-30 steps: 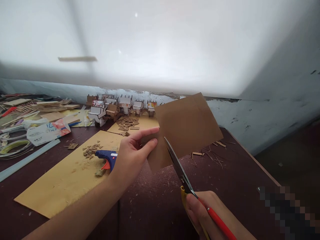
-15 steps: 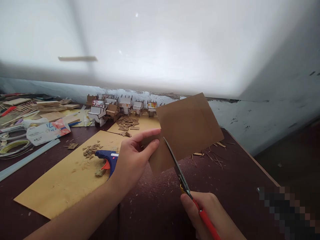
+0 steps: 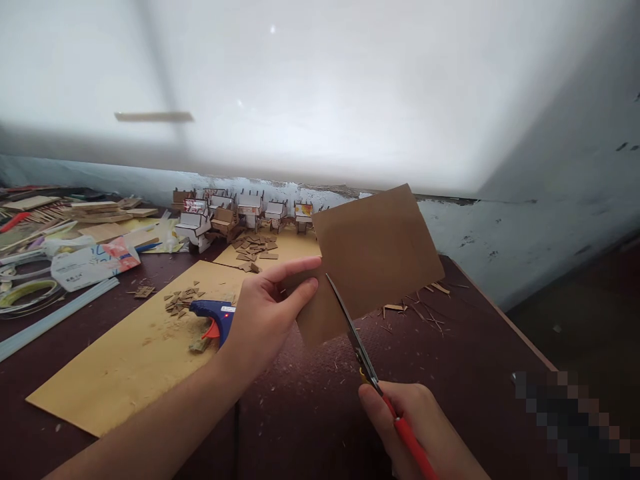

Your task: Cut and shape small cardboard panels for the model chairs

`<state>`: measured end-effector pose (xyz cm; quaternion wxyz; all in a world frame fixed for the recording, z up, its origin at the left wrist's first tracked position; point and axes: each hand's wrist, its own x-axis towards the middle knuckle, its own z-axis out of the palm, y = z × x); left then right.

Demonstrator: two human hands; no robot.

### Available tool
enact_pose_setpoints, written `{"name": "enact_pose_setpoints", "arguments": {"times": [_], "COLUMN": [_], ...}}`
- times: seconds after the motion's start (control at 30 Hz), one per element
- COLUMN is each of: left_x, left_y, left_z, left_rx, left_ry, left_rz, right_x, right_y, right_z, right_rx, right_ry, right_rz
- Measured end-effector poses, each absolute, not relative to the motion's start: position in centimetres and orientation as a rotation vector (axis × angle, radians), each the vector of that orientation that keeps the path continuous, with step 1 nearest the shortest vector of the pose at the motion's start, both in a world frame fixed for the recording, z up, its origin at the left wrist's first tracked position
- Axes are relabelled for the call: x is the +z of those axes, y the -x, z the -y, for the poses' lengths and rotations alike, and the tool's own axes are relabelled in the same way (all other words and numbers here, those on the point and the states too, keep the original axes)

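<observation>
A flat brown sheet of cardboard (image 3: 380,247) is held up above the dark table, tilted. My left hand (image 3: 270,307) pinches its left edge between thumb and fingers. Scissors (image 3: 350,327) with red handles are gripped in my right hand (image 3: 415,420) at the lower right. Their blades lie across the lower left part of the cardboard, the tip close to my left thumb. Part of the scissor handle is hidden by my fingers. Just behind my left wrist, a blue glue gun (image 3: 215,313) with an orange trigger lies on a yellow board (image 3: 130,360).
Small cardboard pieces (image 3: 255,248) lie in heaps on the yellow boards. Several small cardboard models (image 3: 197,223) stand along the wall. Wood strips (image 3: 100,213), a roll of tape (image 3: 30,293) and clear glue sticks (image 3: 60,320) crowd the left. Thin scraps (image 3: 425,313) are strewn near the right edge.
Both hands, the cardboard and the scissors stay nearly in place. The sheet's right side has turned slightly. The whole view has shifted a little.
</observation>
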<state>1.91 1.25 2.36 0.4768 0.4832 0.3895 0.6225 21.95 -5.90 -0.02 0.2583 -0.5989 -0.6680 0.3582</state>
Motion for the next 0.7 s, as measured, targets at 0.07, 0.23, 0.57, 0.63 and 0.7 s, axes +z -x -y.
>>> {"name": "enact_pose_setpoints", "arguments": {"times": [0.07, 0.23, 0.57, 0.63, 0.7], "left_x": [2.36, 2.32, 1.97, 1.98, 2.01], "left_y": [-1.91, -1.93, -1.81, -1.84, -1.88], "left_z": [-1.28, -1.19, -1.14, -1.21, -1.27], "left_rx": [1.516, 1.511, 1.489, 1.494, 1.495], "left_ry": [-1.178, -1.195, -1.17, -1.173, -1.172], "left_rz": [-0.955, -0.952, -0.922, -0.929, -0.93], "right_x": [-0.02, -0.04, -0.38, -0.43, -0.53], "right_y": [-21.92, -21.95, -22.48, -22.56, -22.59], "right_z": [5.93, 5.92, 5.96, 5.95, 5.88], "right_rx": [0.964, 0.961, 0.827, 0.803, 0.806], "right_ry": [1.62, 1.62, 1.629, 1.625, 1.612], "right_rz": [1.805, 1.804, 1.85, 1.859, 1.877]}}
